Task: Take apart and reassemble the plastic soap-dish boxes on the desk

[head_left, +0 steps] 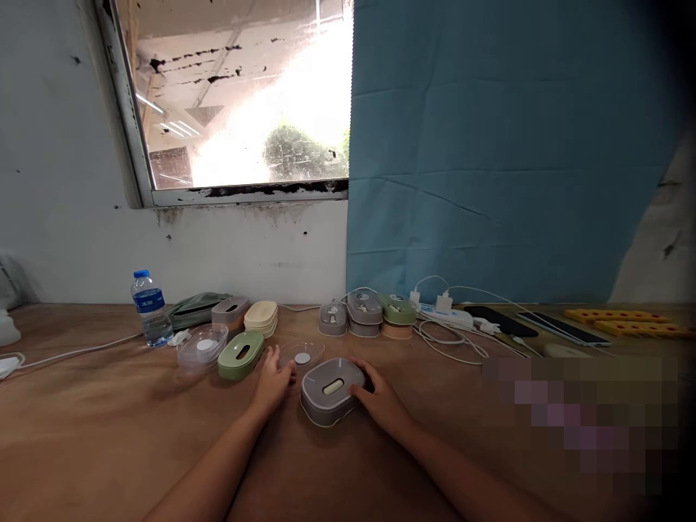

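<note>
A grey lidded plastic box [333, 391], with a pale strip in the oval slot of its top, sits on the table in front of me. Around its right end curls my right hand [380, 395], thumb on the top and fingers at the far side. My left hand [273, 380] is apart from the box, its fingers spread and holding nothing. Just beyond that hand lies a clear plastic lid [312, 353] with a white round spot; whether the fingertips touch it I cannot tell. Left of the hand is a green slotted lid [241, 356].
Clear lids [202, 346], a stack of cream pieces [262, 318], a grey box [230, 312] and a water bottle [149, 312] stand at left. Farther back are finished-looking boxes [365, 312]. A power strip [444, 315] with cables, phones [562, 328] and yellow pieces [625, 322] lie right.
</note>
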Tool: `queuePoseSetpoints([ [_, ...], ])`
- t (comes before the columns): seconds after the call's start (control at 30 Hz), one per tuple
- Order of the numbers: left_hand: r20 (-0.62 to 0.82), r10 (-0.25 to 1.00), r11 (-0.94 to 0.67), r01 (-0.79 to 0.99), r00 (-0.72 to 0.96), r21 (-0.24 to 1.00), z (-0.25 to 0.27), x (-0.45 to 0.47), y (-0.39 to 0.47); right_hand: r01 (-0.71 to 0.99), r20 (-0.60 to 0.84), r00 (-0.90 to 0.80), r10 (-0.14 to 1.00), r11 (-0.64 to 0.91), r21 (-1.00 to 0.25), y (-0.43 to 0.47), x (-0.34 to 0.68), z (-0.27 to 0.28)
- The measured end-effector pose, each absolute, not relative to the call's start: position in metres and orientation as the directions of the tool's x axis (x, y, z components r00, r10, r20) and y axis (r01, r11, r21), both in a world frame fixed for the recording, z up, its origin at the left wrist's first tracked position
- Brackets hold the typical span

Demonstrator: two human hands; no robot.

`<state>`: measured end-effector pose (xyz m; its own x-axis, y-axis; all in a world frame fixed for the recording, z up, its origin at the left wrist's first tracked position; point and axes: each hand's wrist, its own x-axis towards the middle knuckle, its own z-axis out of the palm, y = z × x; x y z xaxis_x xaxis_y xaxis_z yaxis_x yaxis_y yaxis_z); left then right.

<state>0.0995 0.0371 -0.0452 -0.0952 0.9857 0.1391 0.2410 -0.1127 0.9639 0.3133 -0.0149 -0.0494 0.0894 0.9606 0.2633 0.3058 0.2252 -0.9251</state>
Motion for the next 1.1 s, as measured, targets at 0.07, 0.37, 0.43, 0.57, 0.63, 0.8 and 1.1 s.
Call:
queuePoseSetpoints([
  [0.07, 0.217, 0.976, -0.196, 0.329, -0.031, 0.924, -0.042, 0.100, 0.033, 0.318, 0.267, 0.084, 0.960, 0.228, -0.920, -0.014, 0.313, -0.050],
  [0.37, 0.435, 0.857, -0.514, 0.523, 0.278, 0.679, -0.037, 0.100, 0.022, 0.358, 0.268, 0.081, 0.960, 0.223, -0.907, -0.015, 0.313, -0.048],
  [0.43, 0.445, 0.843, -0.536, 0.543, 0.301, 0.647, -0.038, 0.099, 0.022, 0.362, 0.272, 0.082, 0.959, 0.225, -0.905, -0.016, 0.313, -0.047],
  [0.57, 0.451, 0.828, -0.554, 0.604, 0.332, 0.573, -0.037, 0.099, 0.022, 0.368, 0.274, 0.088, 0.958, 0.224, -0.902, -0.016, 0.313, -0.046],
  [0.63, 0.438, 0.827, -0.556, 0.621, 0.352, 0.552, -0.034, 0.099, 0.020, 0.372, 0.272, 0.092, 0.958, 0.221, -0.902, -0.017, 0.313, -0.046],
  [0.8, 0.379, 0.868, -0.480, 0.736, 0.320, 0.477, -0.028, 0.100, 0.014, 0.392, 0.268, 0.096, 0.959, 0.211, -0.896, -0.017, 0.313, -0.045],
  [1.1, 0.360, 0.893, -0.408, 0.825, 0.271, 0.390, -0.030, 0.089, 0.022, 0.414, 0.261, 0.092, 0.961, 0.202, -0.887, -0.017, 0.313, -0.043],
])
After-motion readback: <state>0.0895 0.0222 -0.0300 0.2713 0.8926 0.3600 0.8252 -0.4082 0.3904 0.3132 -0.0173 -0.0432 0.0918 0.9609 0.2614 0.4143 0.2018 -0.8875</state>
